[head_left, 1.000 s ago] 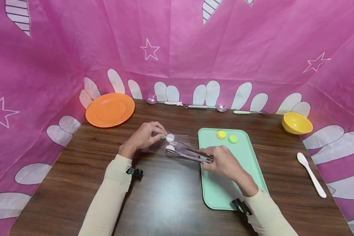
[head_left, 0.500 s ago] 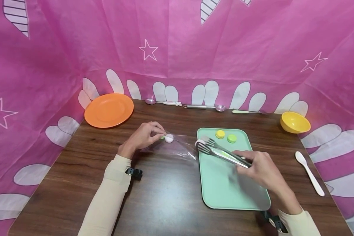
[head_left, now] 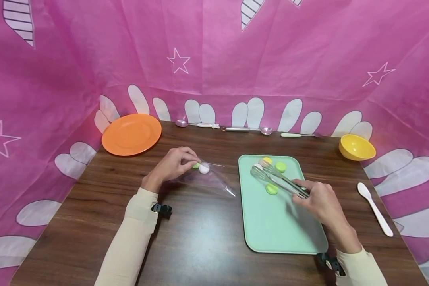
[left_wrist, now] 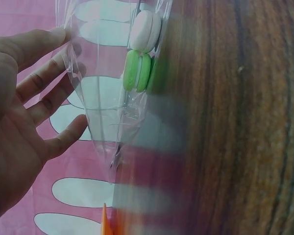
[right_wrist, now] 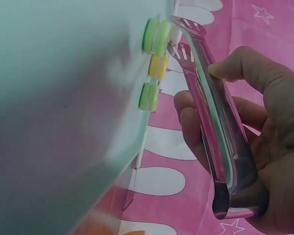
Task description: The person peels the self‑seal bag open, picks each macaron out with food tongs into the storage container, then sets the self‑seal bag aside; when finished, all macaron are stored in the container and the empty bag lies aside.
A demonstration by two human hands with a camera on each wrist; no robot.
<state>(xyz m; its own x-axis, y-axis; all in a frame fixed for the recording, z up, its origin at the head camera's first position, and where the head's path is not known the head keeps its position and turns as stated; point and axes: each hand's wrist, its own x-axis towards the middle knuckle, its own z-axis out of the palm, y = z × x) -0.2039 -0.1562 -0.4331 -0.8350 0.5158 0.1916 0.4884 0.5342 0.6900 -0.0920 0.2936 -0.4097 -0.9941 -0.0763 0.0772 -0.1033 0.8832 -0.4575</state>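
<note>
Left of centre, the left hand (head_left: 174,165) pinches the edge of a clear bag (head_left: 214,182) between thumb and fingers. Right hand (head_left: 318,200), over the mint tray (head_left: 279,234), grips metal tongs (right_wrist: 221,105), tips pointing far-left.

Key relation: bag's long axis runs left to right from the left hand, right corner just beside the tray's left rim (mouth probably that end, film too clear to be sure). White macaron (head_left: 204,168) and green macaron (head_left: 196,165) lie in it by the left fingertips, white one further right. Left hand is clearly nearer; right hand would need the tongs, going left over the rim.

At the tongs' tips: pale macaron (head_left: 257,167), far left of tray; can't tell if pinched or loose. Round it: yellow macaron (head_left: 267,161) just beyond, one lime macaron (head_left: 280,167) right, another lime macaron (head_left: 271,188) nearer. They crowd the tips; nudging looks likely, slack film could snag.

Not in the way: orange plate (head_left: 131,135) far left, yellow bowl (head_left: 355,155) far right, white spoon (head_left: 375,208) nearer than the bowl.
</note>
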